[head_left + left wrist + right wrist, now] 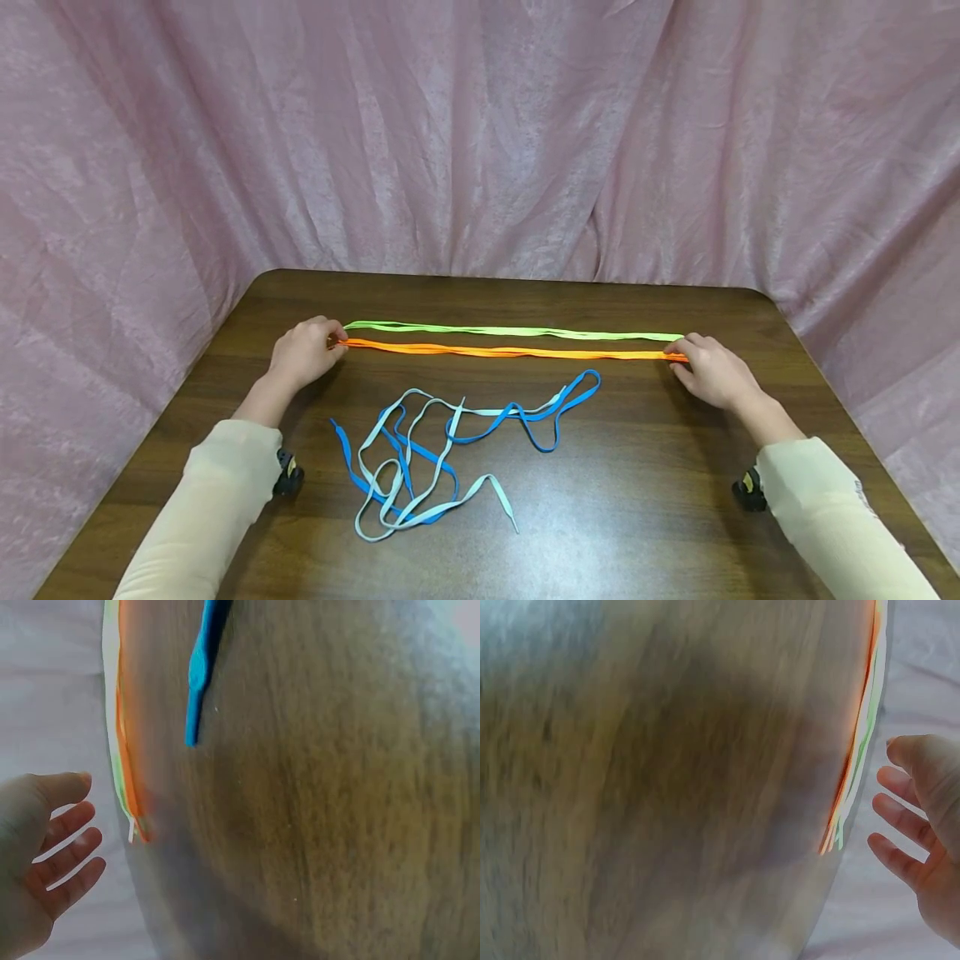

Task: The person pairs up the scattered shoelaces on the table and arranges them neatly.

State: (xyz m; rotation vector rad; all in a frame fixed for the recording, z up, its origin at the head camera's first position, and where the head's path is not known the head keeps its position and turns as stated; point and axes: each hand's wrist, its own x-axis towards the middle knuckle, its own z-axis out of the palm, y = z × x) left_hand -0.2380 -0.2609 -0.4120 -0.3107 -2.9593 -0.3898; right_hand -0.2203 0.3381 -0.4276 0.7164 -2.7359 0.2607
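Observation:
Two folded flat shoelaces lie stretched side by side across the table: a yellow-green shoelace [480,330] behind and an orange shoelace [480,351] in front. My left hand [306,350] is at their left ends, its fingers loosely bent and spread. In the left wrist view that hand [45,855] shows nothing between thumb and fingers. At the right ends is my right hand [712,371], overlapping the orange lace in the head view. The right wrist view shows its fingers [904,821] parted and relaxed, beside the lace ends.
Nearer the front, a blue shoelace [543,450] and a pale mint shoelace [491,482] lie tangled in loose loops on the brown wooden table [615,517]. Pink curtains [480,142] hang behind the table's far edge. A small dark camera sits at each wrist.

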